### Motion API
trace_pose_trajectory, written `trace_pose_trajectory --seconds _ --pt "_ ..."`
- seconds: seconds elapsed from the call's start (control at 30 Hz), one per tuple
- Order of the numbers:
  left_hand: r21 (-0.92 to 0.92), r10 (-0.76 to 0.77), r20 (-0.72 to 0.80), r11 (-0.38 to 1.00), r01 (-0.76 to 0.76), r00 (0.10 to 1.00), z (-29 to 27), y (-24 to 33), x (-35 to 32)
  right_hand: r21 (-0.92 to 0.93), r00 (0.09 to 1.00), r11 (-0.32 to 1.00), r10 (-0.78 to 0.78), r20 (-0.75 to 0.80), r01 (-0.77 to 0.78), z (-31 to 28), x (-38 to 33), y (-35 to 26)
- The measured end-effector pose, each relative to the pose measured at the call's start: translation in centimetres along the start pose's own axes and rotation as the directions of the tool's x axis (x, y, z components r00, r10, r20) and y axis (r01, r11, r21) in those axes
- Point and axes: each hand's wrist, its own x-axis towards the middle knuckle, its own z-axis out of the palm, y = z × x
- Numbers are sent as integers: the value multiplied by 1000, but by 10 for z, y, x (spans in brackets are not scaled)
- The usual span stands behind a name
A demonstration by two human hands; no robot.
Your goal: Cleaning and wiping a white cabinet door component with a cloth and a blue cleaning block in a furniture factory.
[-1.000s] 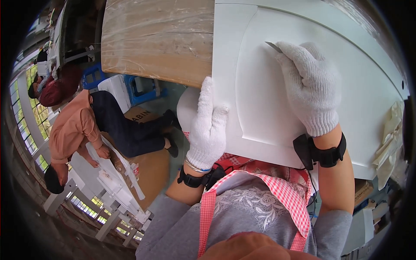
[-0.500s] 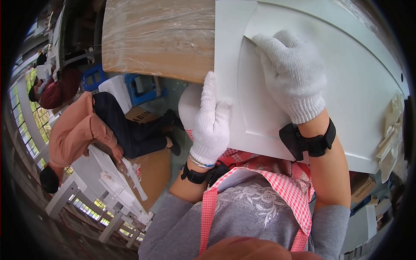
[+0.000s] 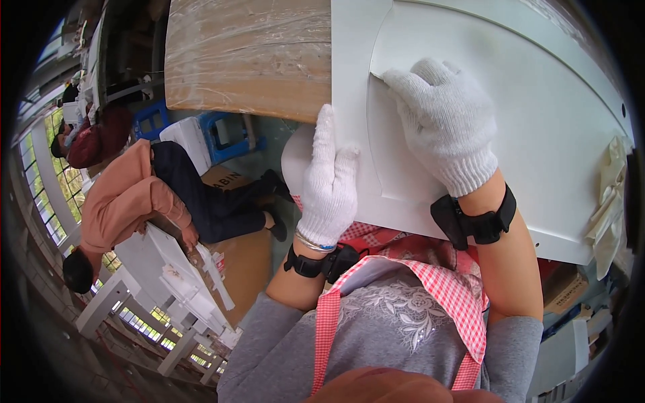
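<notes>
A large white moulded panel [image 3: 537, 127] lies in front of me on a wooden table wrapped in clear film [image 3: 248, 54]. My left hand [image 3: 329, 185], in a white knit glove, rests flat on the panel's left edge with its fingers pointing up. My right hand [image 3: 447, 124], also gloved, presses on the recessed face near the corner of the raised moulding; whether it holds a small tool is hidden. Both wrists carry black straps.
A person in an orange top [image 3: 127, 201] bends over white furniture parts [image 3: 181, 282] on the floor at the left. Another person in dark red [image 3: 94, 138] is behind. Blue stools [image 3: 225, 131] and a cardboard box [image 3: 222, 181] stand near the table. A cloth [image 3: 608, 201] hangs at the panel's right end.
My right hand has slid leftward and up along the panel's recessed face toward the moulding corner. My left hand stays on the panel's edge.
</notes>
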Motion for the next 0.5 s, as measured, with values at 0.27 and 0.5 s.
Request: trace_pose_trajectory --seconds 0.27,0.5 --pt "-29 8 -15 1000 -8 1000 3 5 1 68 998 997 -32 52 29 0 -16 -2" --pt "-50 2 -11 999 -3 1000 4 0 0 15 982 985 170 -89 -169 13 -2 -5"
